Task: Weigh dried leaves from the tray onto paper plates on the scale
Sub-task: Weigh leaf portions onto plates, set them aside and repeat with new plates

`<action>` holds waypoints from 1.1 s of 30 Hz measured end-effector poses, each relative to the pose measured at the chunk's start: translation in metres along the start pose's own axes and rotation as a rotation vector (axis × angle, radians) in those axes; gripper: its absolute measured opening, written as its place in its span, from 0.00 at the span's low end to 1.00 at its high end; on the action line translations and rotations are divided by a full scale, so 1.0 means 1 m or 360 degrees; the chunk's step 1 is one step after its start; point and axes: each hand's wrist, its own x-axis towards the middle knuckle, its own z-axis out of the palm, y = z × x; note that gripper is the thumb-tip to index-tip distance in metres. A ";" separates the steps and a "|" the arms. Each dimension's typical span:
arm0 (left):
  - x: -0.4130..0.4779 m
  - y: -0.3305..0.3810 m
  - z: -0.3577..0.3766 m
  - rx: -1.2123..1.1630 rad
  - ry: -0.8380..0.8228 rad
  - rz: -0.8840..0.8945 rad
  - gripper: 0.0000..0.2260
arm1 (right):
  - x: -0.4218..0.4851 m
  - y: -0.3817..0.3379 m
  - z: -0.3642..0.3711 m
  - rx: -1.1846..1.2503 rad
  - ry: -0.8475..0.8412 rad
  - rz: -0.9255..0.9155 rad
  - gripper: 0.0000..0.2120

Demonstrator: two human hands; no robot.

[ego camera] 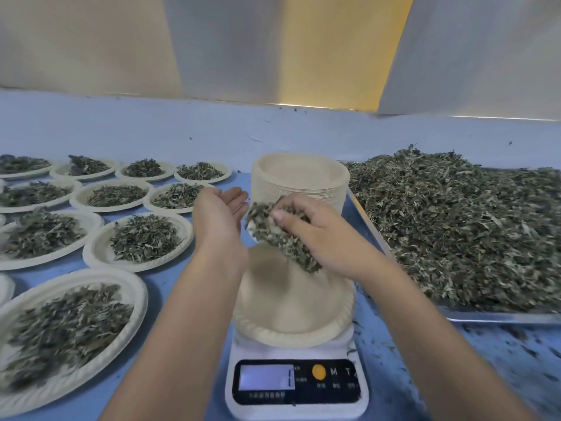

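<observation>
A white digital scale (pixel 296 387) stands at the front middle with a bare paper plate (pixel 291 311) on its platform. Above that plate my right hand (pixel 315 235) grips a handful of dried leaves (pixel 273 235), some hanging below the fingers. My left hand (pixel 221 217) hovers just to the left of it, palm turned toward the leaves, fingers straight, holding nothing. The metal tray (pixel 498 316) on the right is heaped with dried leaves (pixel 461 226).
A tall stack of unused paper plates (pixel 300 183) stands behind the scale, beside the tray. Several plates filled with leaves (pixel 139 238) cover the blue table on the left. Leaf crumbs lie scattered at the front right. A wall rises behind.
</observation>
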 end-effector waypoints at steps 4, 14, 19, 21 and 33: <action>0.006 -0.002 -0.002 0.0114 -0.0025 0.0013 0.19 | -0.002 0.001 0.004 -0.0286 -0.0264 0.0071 0.06; 0.008 -0.006 -0.008 0.0205 -0.0064 -0.0021 0.18 | -0.006 -0.005 -0.001 -0.0438 -0.0624 0.0157 0.07; 0.009 -0.007 -0.009 0.0214 -0.0081 -0.0023 0.17 | -0.004 -0.004 -0.002 -0.0353 -0.0496 0.0136 0.07; 0.010 -0.008 -0.008 0.0233 -0.0088 -0.0028 0.17 | -0.003 -0.004 -0.003 -0.0259 -0.0393 0.0114 0.07; 0.002 -0.008 0.005 0.0051 -0.0315 -0.0119 0.12 | -0.003 -0.015 -0.006 0.0221 0.0221 -0.0021 0.06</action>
